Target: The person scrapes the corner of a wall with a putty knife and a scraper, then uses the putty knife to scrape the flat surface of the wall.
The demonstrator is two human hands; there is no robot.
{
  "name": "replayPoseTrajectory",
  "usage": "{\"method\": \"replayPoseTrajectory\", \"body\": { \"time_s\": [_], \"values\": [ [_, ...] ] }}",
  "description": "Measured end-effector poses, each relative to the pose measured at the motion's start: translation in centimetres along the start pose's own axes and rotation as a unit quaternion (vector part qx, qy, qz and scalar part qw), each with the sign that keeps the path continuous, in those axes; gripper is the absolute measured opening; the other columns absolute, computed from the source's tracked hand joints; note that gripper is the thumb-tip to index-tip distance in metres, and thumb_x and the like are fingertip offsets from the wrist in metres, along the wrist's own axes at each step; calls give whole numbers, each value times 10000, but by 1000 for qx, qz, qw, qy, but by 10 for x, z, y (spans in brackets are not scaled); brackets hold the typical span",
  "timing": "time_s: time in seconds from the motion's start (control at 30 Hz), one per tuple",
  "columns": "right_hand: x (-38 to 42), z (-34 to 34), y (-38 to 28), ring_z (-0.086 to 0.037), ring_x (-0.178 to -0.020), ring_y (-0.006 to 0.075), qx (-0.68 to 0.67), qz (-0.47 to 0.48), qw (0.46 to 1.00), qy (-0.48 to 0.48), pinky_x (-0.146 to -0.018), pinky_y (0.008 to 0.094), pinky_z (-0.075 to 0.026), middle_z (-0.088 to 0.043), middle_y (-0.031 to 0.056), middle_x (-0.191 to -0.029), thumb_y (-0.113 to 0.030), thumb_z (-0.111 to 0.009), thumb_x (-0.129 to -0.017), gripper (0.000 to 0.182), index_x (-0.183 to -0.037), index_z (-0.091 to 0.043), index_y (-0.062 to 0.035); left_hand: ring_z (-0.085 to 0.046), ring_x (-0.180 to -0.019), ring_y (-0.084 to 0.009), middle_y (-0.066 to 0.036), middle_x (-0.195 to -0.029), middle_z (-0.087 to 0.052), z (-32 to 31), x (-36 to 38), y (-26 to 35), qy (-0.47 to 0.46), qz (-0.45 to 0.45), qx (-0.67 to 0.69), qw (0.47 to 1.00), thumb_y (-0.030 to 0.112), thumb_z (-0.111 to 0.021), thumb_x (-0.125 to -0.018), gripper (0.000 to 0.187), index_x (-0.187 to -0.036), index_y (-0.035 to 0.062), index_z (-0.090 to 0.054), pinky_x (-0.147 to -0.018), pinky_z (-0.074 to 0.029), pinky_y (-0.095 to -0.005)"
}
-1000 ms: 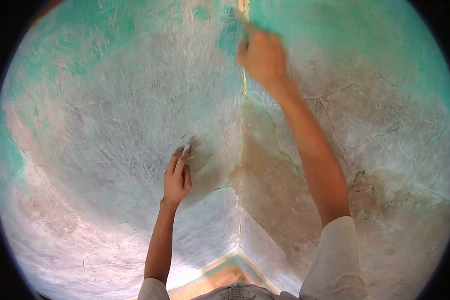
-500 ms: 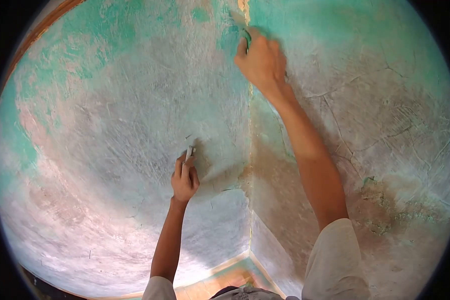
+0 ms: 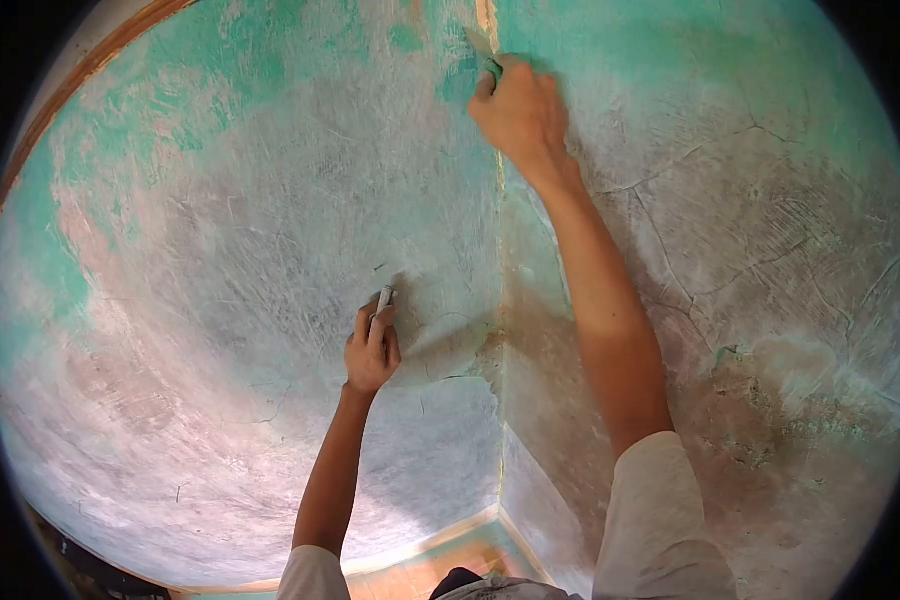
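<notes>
My right hand (image 3: 523, 112) is high up at the wall corner, its fingers wrapped round the green handle of a scraper (image 3: 493, 68). The scraper's thin blade points up and left, against the wall just left of the corner line. Lower and to the left, my left hand (image 3: 371, 350) is closed on a small pale grey, stick-like piece (image 3: 384, 299); its kind cannot be made out. That hand is close to the left wall (image 3: 270, 250), which has worn green paint and bare grey plaster.
The right wall (image 3: 770, 230) shows cracks, with a rough broken patch (image 3: 745, 420) low down. A yellowish line (image 3: 501, 170) runs down the corner. Orange floor tiles (image 3: 425, 570) lie below, and a brown wooden edge (image 3: 80, 75) curves at upper left.
My right hand and scraper stay near the corner, with only a slight shift, while the right forearm has swung a little left. The view has moved slightly.
</notes>
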State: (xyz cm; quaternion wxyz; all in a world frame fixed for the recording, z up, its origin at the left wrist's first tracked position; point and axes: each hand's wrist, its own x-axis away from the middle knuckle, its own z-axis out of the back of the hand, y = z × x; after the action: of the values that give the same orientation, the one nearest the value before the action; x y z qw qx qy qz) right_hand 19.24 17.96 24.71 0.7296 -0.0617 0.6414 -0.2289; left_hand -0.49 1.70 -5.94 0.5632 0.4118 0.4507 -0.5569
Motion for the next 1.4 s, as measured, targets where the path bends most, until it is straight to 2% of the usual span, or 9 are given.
{"method": "replayPoseTrajectory", "body": {
  "time_s": [0.13,0.43,0.53,0.63,0.73,0.83,1.13,1.23,1.4],
  "values": [
    [-21,23,-10,-731,-878,449,-10,-14,995,-99,-770,532,-591,-734,277,-924,-164,-641,-905,249,-1018,-722,42,-705,-815,-288,-148,-1219,-649,2,-1,2,-12,3,-10,1000,-66,-620,-840,391,-1206,72,-639,-592,-568,-366],
    [-13,1,8,-731,-888,455,-24,18,1000,-7,-771,534,-593,-732,282,-921,-143,-641,-909,222,-970,-740,46,-692,-778,-293,-151,-1218,-643,0,0,-2,-4,-26,-10,1000,-40,-632,-832,387,-1207,58,-635,-580,-561,-373],
    [-27,18,0,-717,-846,466,-8,6,996,-91,-788,518,-579,-729,282,-867,-177,-624,-926,328,-1149,-710,49,-690,-776,-294,-146,-1209,-645,1,1,-2,-11,-16,-5,1000,-46,-626,-831,400,-1215,65,-632,-573,-564,-369],
    [-7,4,2,-717,-871,467,19,7,999,-36,-795,521,-579,-733,283,-895,-184,-621,-933,324,-1142,-710,47,-694,-783,-291,-141,-1210,-647,0,3,-2,-16,3,-9,1000,-50,-621,-830,405,-1215,74,-635,-565,-565,-359],
    [1,-2,2,-734,-904,450,23,29,999,8,-784,531,-597,-740,263,-924,-126,-654,-890,192,-947,-739,36,-696,-783,-287,-136,-1214,-649,0,1,-2,-6,-14,-6,1000,-51,-623,-830,404,-1213,77,-638,-557,-561,-353],
    [-14,12,-11,-731,-902,458,28,0,998,-51,-784,534,-596,-738,266,-924,-119,-654,-890,184,-948,-734,35,-698,-787,-282,-137,-1228,-651,-1,1,-1,-2,-10,-4,1000,-51,-625,-831,396,-1206,75,-640,-559,-561,-357],
    [-22,5,5,-728,-899,460,-7,5,999,-33,-772,537,-593,-733,274,-906,-139,-665,-883,191,-932,-738,30,-685,-737,-276,-140,-1207,-656,1,0,1,-9,-10,-1,1000,-50,-632,-830,381,-1193,67,-642,-560,-551,-353],
    [-20,7,5,-724,-874,452,24,20,999,-36,-792,534,-577,-740,271,-898,-207,-623,-932,346,-1151,-728,39,-680,-725,-277,-138,-1199,-657,-2,3,0,-12,9,-2,1000,-48,-633,-827,379,-1188,67,-645,-559,-553,-355],
    [-10,5,1,-719,-893,466,36,12,999,-36,-805,536,-577,-740,272,-912,-209,-622,-929,342,-1147,-722,36,-690,-744,-280,-139,-1200,-657,-1,5,-1,-19,-2,-3,1000,-47,-634,-827,379,-1187,70,-645,-568,-562,-353]
  ]
}}
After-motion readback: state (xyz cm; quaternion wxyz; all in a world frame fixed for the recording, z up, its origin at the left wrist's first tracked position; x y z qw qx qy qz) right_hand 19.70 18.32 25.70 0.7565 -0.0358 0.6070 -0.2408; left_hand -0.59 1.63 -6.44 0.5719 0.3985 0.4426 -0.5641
